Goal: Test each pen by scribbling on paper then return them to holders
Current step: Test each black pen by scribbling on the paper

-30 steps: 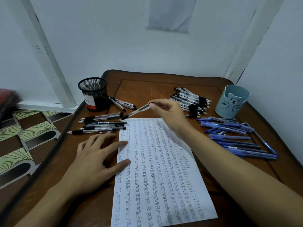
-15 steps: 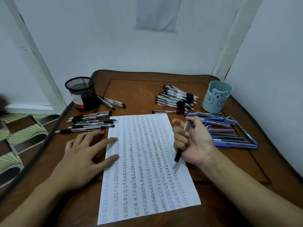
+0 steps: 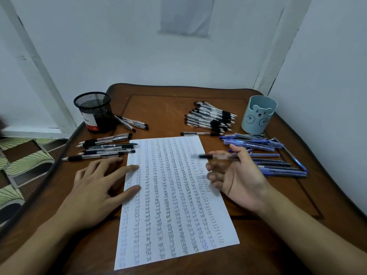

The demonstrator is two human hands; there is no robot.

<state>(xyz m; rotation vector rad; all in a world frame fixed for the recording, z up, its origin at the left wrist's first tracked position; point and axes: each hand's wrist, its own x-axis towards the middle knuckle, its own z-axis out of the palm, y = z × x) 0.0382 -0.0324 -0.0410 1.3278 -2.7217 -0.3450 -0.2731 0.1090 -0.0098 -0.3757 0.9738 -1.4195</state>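
Counter [image 3: 162,108], wood; paper [image 3: 174,225] at centre, filled with columns of "test"; mesh cup [image 3: 93,112] at back left, upright, a few black pens [image 3: 135,123] on the counter just beside its base and a row [image 3: 105,146] nearer, left of the paper; bear cup [image 3: 258,118] at back right, upright, inside mostly hidden, a heap [image 3: 212,117] of black pens to its left, blue pens [image 3: 256,142] strewn before it; left hand [image 3: 93,187] flat, fingers spread, thumb and forefinger tips on the paper's left edge; right hand [image 3: 240,177] palm inward at the paper's right edge, fingers loosely curled, thumb and forefinger pinching a pen [image 3: 214,156], blurred, level, tip leftward.
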